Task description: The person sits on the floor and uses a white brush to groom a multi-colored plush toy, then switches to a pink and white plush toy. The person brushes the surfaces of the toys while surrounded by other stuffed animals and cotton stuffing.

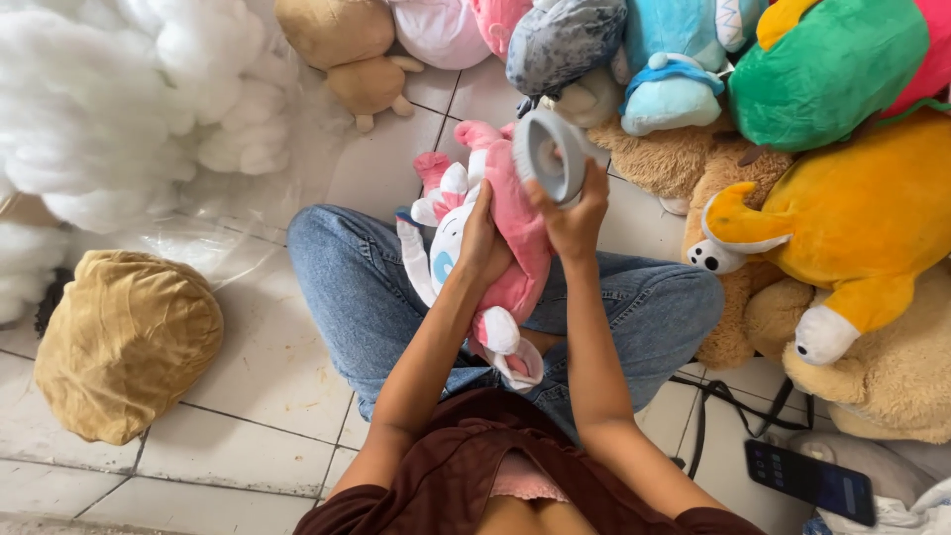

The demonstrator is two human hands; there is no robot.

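You sat cross-legged on the white tiled floor (267, 367) in blue jeans, and the pink and white plush toy (495, 238) lay across your lap, head end pointing away from you. Your left hand (481, 241) was closed around its middle, fingers wrapped into the pink fabric. Your right hand (575, 220) gripped the handle of a round grey brush (551, 154), its face tipped against the toy's upper end (whether the bristles actually touched, I could not tell). White stuffing (109, 99) was piled at your far left, with a tan fabric bundle (124, 342) near your left knee. Finished plush animals (842, 198) crowded the right side, and a dark phone (810, 481) lay on the tiles by your right hip.
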